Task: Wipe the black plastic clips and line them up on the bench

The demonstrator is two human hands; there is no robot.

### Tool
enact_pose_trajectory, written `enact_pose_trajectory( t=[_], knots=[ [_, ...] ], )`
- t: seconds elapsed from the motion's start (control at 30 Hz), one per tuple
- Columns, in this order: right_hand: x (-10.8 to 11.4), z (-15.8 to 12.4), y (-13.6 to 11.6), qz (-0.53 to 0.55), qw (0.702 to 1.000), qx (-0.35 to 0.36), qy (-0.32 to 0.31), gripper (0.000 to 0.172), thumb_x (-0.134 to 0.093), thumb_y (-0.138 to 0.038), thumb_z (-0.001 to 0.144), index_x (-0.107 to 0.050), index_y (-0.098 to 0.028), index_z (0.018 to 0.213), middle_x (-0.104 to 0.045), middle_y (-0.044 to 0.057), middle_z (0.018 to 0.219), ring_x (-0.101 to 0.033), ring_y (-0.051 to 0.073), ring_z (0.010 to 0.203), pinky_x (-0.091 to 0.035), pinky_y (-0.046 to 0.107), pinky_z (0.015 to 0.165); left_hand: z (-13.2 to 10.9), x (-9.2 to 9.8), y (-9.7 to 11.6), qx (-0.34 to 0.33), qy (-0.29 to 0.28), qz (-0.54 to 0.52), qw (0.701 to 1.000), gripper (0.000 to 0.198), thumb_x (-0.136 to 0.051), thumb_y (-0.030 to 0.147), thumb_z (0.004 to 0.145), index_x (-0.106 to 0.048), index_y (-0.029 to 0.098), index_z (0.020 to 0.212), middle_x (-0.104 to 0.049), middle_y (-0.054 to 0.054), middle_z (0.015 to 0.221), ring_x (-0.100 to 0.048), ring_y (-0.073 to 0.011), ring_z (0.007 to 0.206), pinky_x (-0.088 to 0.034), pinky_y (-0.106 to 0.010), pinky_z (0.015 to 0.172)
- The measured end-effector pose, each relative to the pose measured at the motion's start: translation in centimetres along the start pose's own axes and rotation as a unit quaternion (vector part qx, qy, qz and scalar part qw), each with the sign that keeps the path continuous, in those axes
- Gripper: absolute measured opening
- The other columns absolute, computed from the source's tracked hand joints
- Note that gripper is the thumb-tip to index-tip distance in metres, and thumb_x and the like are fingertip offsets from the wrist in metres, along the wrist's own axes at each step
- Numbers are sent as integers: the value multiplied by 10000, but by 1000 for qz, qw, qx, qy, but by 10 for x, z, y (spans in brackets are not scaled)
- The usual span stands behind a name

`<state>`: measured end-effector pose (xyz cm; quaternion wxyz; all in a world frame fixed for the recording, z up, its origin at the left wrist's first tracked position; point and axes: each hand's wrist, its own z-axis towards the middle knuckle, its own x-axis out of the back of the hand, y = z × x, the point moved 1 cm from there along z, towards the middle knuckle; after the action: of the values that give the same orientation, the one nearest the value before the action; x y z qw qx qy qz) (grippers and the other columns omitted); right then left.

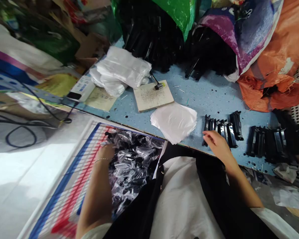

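Observation:
My left hand (106, 152) is low over the left side of a bin filled with clear-bagged black parts (133, 166). Its fingers point down among the bags and are mostly hidden, so their grip does not show. My right hand (216, 142) hovers at the table's front edge, fingers loosely stretched and nothing visible in them. Just beyond its fingertips stands a row of black plastic parts (223, 127), partly covered by the hand. To the left of that hand a fanned stack of thin clear plastic bags (175, 119) lies on the table.
More black parts (266, 141) line the right end of the blue table (201, 96). Sacks spilling black pieces (151, 39) stand at the back. A worn pad (153, 94), folded plastic bags (124, 68) and a white box (82, 88) sit left. An orange sack (271, 76) is at right.

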<state>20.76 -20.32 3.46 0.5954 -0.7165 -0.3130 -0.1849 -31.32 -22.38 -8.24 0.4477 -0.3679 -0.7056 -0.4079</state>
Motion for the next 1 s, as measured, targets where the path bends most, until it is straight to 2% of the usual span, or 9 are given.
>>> enact_pose_trajectory(
  t=[0.1, 0.2, 0.3, 0.4, 0.53, 0.63, 0.77, 0.87, 1.0],
  knots=[
    [2, 3, 10, -219, 970, -44, 95, 505, -567, -539, 934, -635, -146, 1245, -656, 190, 1095, -631, 331, 985, -490, 435, 834, -10, -2, 52, 4, 80, -25, 996, 184, -555, 276, 842, -684, 155, 892, -673, -91, 776, -628, -240, 733, -514, -363, 718],
    [-9, 7, 17, -323, 940, -29, 104, 701, -655, -572, 867, -536, -93, 1365, -607, 247, 1163, -603, 379, 1048, -487, 448, 835, -33, -4, 147, -114, 168, -171, 964, 236, -524, 334, 930, -682, 177, 1007, -700, -84, 944, -656, -208, 845, -533, -332, 813],
    [-22, 11, 18, -331, 939, -15, 90, 725, -695, -481, 850, -463, -122, 1436, -599, 231, 1186, -598, 367, 1063, -490, 430, 830, -52, -19, 253, -309, 106, -262, 908, 162, -553, 266, 940, -693, 191, 972, -685, -81, 982, -656, -194, 921, -542, -321, 869],
    [-21, 16, 16, -310, 947, -39, 75, 714, -716, -391, 820, -463, -109, 1425, -614, 236, 1183, -586, 378, 1100, -489, 435, 851, -50, -39, 317, -354, 55, -219, 908, 17, -661, 161, 854, -677, 163, 850, -661, -120, 1002, -642, -244, 971, -542, -388, 890],
    [1, 18, 20, -163, 980, -92, 70, 549, -701, -351, 780, -589, -143, 1276, -664, 185, 1130, -615, 349, 1054, -487, 451, 882, -27, -44, 322, -297, -13, -249, 922, 207, -709, 107, 788, -575, 173, 645, -635, -54, 799, -632, -205, 831, -524, -334, 784],
    [12, 10, 24, 172, 979, -104, 37, 424, -676, -422, 780, -647, -240, 1162, -704, 80, 1028, -647, 266, 930, -524, 402, 811, -14, -37, 307, -241, -77, -332, 909, 199, -738, 173, 772, -572, 179, 662, -611, 7, 672, -596, -153, 666, -491, -284, 665],
    [-13, -1, 22, 526, 831, -135, -119, 400, -595, -485, 811, -679, -190, 1068, -727, 87, 950, -645, 205, 763, -539, 337, 651, -9, -37, 301, -219, -113, -395, 885, 54, -634, 122, 805, -629, 172, 824, -674, 5, 697, -635, -146, 640, -515, -266, 633],
    [-44, 1, 20, 614, 717, -198, -264, 446, -592, -475, 795, -673, -116, 1048, -736, 123, 926, -641, 172, 694, -524, 271, 552, -9, -35, 298, -302, -30, -331, 893, 226, -520, 44, 822, -685, 164, 920, -743, -71, 942, -704, -197, 907, -575, -351, 865],
    [-65, 11, 24, 666, 642, -247, -290, 473, -514, -482, 843, -650, -113, 1106, -734, 110, 958, -622, 132, 698, -522, 214, 522, -24, -22, 286, -420, 49, -245, 872, 418, -430, 60, 911, -643, 158, 1257, -656, -132, 1303, -616, -229, 1245, -507, -420, 1097]
  ],
)
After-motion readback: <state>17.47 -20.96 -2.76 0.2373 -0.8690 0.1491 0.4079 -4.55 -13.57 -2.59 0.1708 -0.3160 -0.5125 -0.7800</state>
